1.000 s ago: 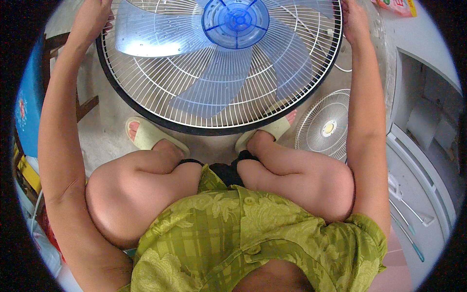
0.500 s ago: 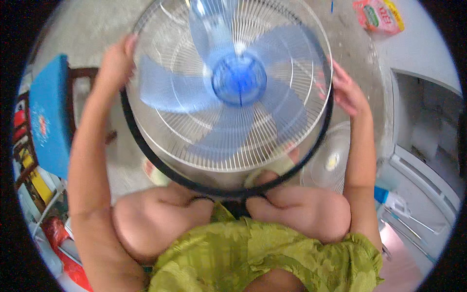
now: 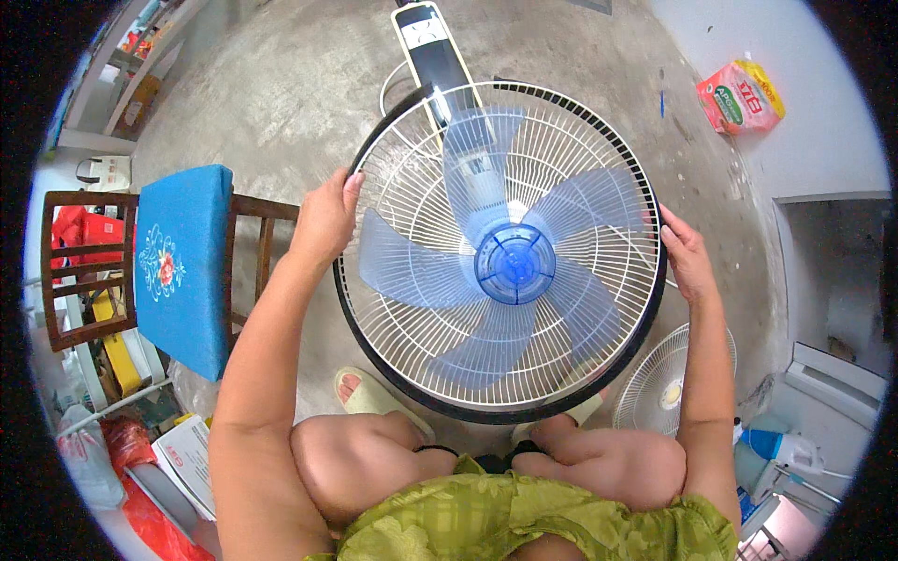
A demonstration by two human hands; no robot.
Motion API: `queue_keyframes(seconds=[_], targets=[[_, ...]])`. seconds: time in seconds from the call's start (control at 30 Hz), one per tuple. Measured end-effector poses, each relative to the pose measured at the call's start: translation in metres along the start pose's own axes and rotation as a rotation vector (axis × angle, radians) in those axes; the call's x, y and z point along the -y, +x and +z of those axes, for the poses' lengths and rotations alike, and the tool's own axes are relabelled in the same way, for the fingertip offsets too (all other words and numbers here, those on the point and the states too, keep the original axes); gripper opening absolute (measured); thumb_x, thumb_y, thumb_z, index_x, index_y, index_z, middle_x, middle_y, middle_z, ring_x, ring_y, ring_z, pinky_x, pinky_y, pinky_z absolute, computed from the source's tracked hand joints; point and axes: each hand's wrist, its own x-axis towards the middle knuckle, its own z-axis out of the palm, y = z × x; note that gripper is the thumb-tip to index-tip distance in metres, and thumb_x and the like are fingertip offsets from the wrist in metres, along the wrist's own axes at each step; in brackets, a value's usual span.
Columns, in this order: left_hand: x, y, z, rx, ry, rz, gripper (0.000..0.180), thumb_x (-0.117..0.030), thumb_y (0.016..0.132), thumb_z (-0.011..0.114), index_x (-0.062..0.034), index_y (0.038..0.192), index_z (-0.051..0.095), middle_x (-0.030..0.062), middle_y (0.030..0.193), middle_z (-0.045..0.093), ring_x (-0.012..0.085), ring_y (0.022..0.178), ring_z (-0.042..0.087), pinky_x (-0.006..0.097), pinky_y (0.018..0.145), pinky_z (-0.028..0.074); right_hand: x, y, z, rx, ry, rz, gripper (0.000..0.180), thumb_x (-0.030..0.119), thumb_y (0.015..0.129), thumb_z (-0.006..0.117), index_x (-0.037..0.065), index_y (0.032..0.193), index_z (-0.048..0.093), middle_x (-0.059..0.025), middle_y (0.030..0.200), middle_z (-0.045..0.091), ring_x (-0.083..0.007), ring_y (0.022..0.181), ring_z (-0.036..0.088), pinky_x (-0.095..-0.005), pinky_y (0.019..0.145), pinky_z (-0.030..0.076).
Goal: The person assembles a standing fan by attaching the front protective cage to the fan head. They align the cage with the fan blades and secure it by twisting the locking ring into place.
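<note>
An electric fan with translucent blue blades (image 3: pixel 402 271), a blue hub (image 3: pixel 515 264) and a white wire grille behind them faces up in front of my knees. A black ring (image 3: pixel 412 391) runs around the grille's edge. My left hand (image 3: pixel 327 220) grips this ring at the left, thumb on top. At the right side my right hand (image 3: pixel 687 251) holds the ring, its fingers partly hidden behind the rim. Beyond the blades extends the fan's long dark panel (image 3: pixel 435 56) with a pale border. A loose white wire grille (image 3: pixel 672 379) lies on the floor beside my right forearm.
A wooden chair with a blue embroidered seat (image 3: pixel 184 266) stands at the left, with boxes and bags behind it. A pink detergent bag (image 3: pixel 741 97) is by the right wall. Concrete floor (image 3: pixel 271 93) surrounds the fan. Below it are my pale slippers (image 3: pixel 360 393).
The black ring, tilted off the grille's lower edge before, now sits close around it. My view has shifted, so the fan and both hands appear lower and farther right.
</note>
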Motion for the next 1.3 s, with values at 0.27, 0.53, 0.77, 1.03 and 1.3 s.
queue_keyframes(seconds=[0.27, 0.53, 0.77, 1.03, 1.3], targets=[[-0.007, -0.006, -0.006, 0.047, -0.112, -0.04, 0.041, -0.04, 0.096, 0.042, 0.0, 0.094, 0.053, 0.0153, 0.056, 0.054, 0.0284, 0.05, 0.059, 0.04, 0.051, 0.046, 0.009, 0.026, 0.003, 0.062, -0.064, -0.081, 0.043, 0.015, 0.092, 0.05, 0.003, 0.133, 0.045, -0.0066, 0.121, 0.058, -0.0126, 0.108, 0.053, -0.0268, 0.096, 0.039], [-0.006, -0.003, -0.009, 0.071, -0.096, -0.042, 0.04, -0.039, 0.096, 0.04, -0.002, 0.099, 0.055, 0.0229, 0.072, 0.059, 0.0401, 0.07, 0.059, 0.047, 0.065, 0.045, 0.016, 0.03, 0.002, 0.086, -0.131, -0.061, 0.042, 0.016, 0.093, 0.051, 0.004, 0.133, 0.046, -0.0055, 0.114, 0.061, -0.013, 0.104, 0.055, -0.027, 0.093, 0.04], [-0.009, 0.005, -0.008, 0.06, -0.012, 0.043, 0.044, -0.041, 0.096, 0.037, -0.0046, 0.111, 0.055, 0.0244, 0.087, 0.061, 0.045, 0.086, 0.056, 0.049, 0.074, 0.044, 0.003, 0.031, -0.004, 0.084, -0.097, -0.099, 0.043, 0.015, 0.092, 0.05, 0.005, 0.134, 0.045, -0.0051, 0.115, 0.06, -0.0137, 0.104, 0.054, -0.0271, 0.094, 0.04], [-0.013, 0.009, -0.006, 0.042, 0.025, 0.1, 0.04, -0.038, 0.095, 0.04, -0.0044, 0.11, 0.055, 0.0247, 0.088, 0.061, 0.0441, 0.085, 0.056, 0.05, 0.072, 0.044, 0.005, 0.024, -0.006, 0.08, -0.144, -0.093, 0.044, 0.017, 0.093, 0.051, 0.007, 0.135, 0.043, -0.0044, 0.116, 0.059, -0.0133, 0.103, 0.055, -0.0275, 0.091, 0.043], [-0.014, 0.01, -0.005, -0.001, 0.059, 0.132, 0.032, -0.033, 0.094, 0.045, -0.0038, 0.103, 0.055, 0.0239, 0.078, 0.06, 0.0439, 0.077, 0.057, 0.05, 0.068, 0.043, 0.017, 0.017, -0.004, 0.06, -0.244, 0.08, 0.049, 0.028, 0.093, 0.05, 0.021, 0.139, 0.039, 0.0018, 0.116, 0.057, -0.0087, 0.092, 0.054, -0.0249, 0.07, 0.047]])
